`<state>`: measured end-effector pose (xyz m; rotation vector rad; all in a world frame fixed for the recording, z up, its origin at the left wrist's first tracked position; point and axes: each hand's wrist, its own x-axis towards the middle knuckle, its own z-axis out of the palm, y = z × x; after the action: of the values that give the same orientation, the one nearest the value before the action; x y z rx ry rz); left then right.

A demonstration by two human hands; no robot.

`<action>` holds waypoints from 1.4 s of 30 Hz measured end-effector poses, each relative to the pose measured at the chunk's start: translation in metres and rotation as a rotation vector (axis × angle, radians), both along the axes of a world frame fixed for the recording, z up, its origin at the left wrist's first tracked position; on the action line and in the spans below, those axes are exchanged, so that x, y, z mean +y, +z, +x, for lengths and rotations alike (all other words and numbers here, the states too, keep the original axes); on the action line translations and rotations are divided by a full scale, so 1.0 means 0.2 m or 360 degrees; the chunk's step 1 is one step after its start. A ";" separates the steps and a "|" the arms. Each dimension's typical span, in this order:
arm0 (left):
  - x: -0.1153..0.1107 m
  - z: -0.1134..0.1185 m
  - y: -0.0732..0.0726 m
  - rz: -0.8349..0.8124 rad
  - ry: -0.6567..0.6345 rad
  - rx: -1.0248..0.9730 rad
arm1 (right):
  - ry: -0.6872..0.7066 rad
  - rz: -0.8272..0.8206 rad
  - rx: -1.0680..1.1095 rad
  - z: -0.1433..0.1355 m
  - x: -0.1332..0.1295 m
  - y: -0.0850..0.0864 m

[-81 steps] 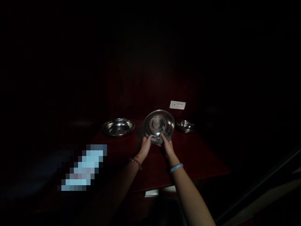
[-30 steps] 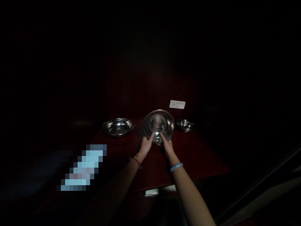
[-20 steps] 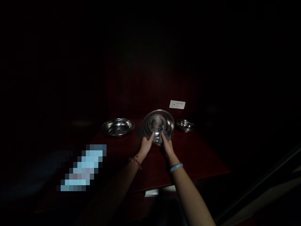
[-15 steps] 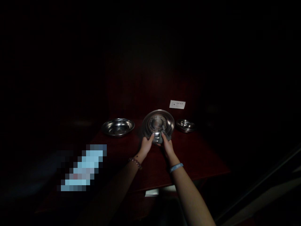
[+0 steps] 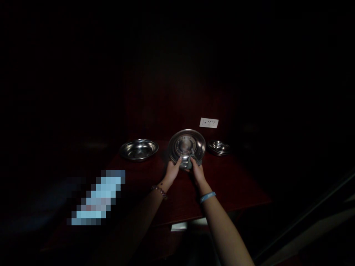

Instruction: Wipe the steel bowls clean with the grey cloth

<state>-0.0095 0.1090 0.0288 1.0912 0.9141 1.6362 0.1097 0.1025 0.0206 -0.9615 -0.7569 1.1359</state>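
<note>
A round steel plate (image 5: 186, 145) is held up, tilted toward me, above the dark red table. My left hand (image 5: 173, 171) grips its lower left rim, thumb on the near face. At the lower right rim my right hand (image 5: 197, 170) is closed on a grey cloth (image 5: 191, 162), pressed against the plate. The fingers behind the rim are hidden. To the left a wide steel dish (image 5: 139, 150) rests on the table, and to the right are smaller stacked steel bowls (image 5: 219, 148).
The dark red table (image 5: 233, 188) has its near edge below my hands. A white socket panel (image 5: 209, 123) is on the wall behind. A blurred pale blue patch (image 5: 100, 195) lies at the left, and a whitish object (image 5: 179, 227) shows below the table edge.
</note>
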 end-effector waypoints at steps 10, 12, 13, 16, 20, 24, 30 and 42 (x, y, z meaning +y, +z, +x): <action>0.00 0.00 -0.01 -0.0023 0.0052 0.0028 | -0.0032 0.0036 -0.0011 0.00 0.00 -0.01; 0.00 -0.01 -0.01 -0.0031 0.0052 0.0038 | -0.0030 0.0041 -0.0013 0.00 0.00 -0.01; 0.00 -0.01 -0.01 -0.0034 0.0052 0.0048 | -0.0031 0.0041 -0.0010 0.00 0.00 -0.01; 0.01 -0.01 -0.01 -0.0018 0.0048 0.0068 | -0.0033 0.0033 0.0008 0.00 0.00 -0.01; 0.02 -0.01 -0.01 -0.0017 0.0031 0.0048 | -0.0032 0.0020 0.0014 0.00 0.01 -0.01; 0.03 -0.01 -0.03 -0.0013 0.0034 0.0057 | -0.0035 0.0022 0.0024 0.00 0.01 -0.01; 0.05 -0.01 -0.05 -0.0015 0.0039 0.0124 | -0.0039 0.0008 0.0034 0.00 0.01 -0.01; 0.05 -0.02 -0.05 -0.0023 0.0041 0.0152 | -0.0034 0.0000 0.0016 0.00 0.01 0.00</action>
<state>-0.0131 0.1183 0.0190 1.1603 1.0042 1.6070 0.1090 0.1041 0.0197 -0.9615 -0.7370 1.1214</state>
